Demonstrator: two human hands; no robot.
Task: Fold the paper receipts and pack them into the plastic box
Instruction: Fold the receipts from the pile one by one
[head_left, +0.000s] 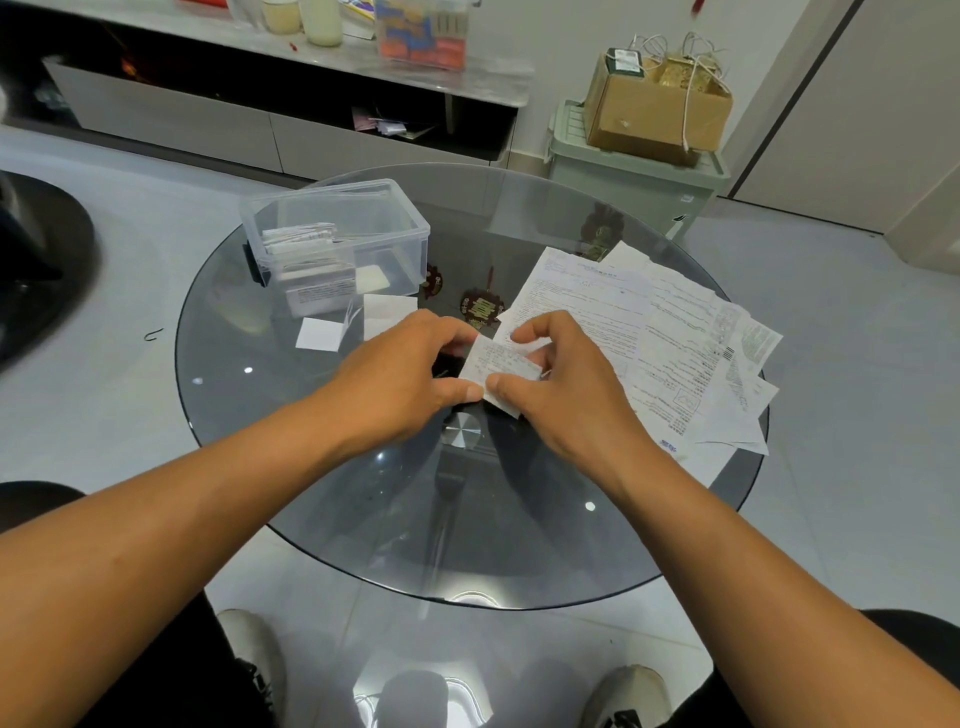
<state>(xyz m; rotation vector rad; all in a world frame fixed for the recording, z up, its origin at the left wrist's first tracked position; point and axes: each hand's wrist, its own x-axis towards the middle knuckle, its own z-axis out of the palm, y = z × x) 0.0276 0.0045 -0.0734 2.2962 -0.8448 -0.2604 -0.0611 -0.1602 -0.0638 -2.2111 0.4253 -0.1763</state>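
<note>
Above the middle of the round glass table (322, 499) I hold a small folded receipt (497, 365) between both hands. My left hand (400, 374) pinches its left edge with thumb and fingers. My right hand (558, 387) pinches its right side, thumb on the lower corner. A clear plastic box (395, 228) stands open at the table's far left, with several folded receipts (301, 239) stacked in its left end. A loose pile of unfolded receipts (649, 332) lies spread on the right of the table. Two small folded papers (319, 334) lie in front of the box.
A low cabinet (171, 114) runs along the back wall. A green storage bin (634, 176) with a cardboard box (654, 109) on top stands at the back right. My knees and shoes show under the glass at the near edge.
</note>
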